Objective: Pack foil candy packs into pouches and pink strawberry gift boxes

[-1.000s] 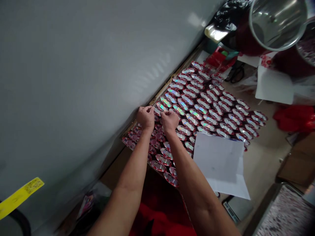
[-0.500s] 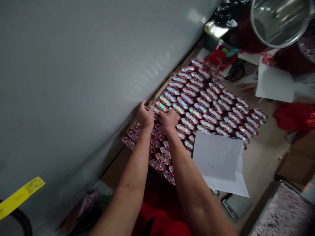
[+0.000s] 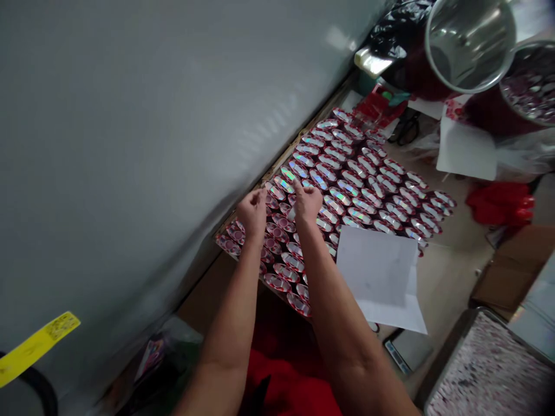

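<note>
Many small oval holders (image 3: 340,196) with red patterned rims and shiny, rainbow-glinting middles lie in close rows on the table along the wall. At the near left end, several of them have round pink pieces (image 3: 277,232) at their centres. My left hand (image 3: 252,212) is closed in a pinch over the wall-side edge of the rows; whatever is in its fingers is hidden. Just to its right, my right hand (image 3: 309,202) is also closed, thumb against fingers, above the holders. A small whitish bit (image 3: 292,214) shows beneath its fingers, too small to name.
A white paper sheet (image 3: 377,266) overlaps the near right rows. Beyond stand a steel-lined pot (image 3: 470,86) and another filled pot (image 3: 529,86). To the right are a red bag (image 3: 498,203), a cardboard box (image 3: 515,263), a scale (image 3: 407,349) and a tray of flakes (image 3: 485,370). A grey wall (image 3: 130,144) borders the left.
My hands have moved apart: the left slightly toward me and left, the right a little to the right. The view has shifted slightly, showing more of the filled pot.
</note>
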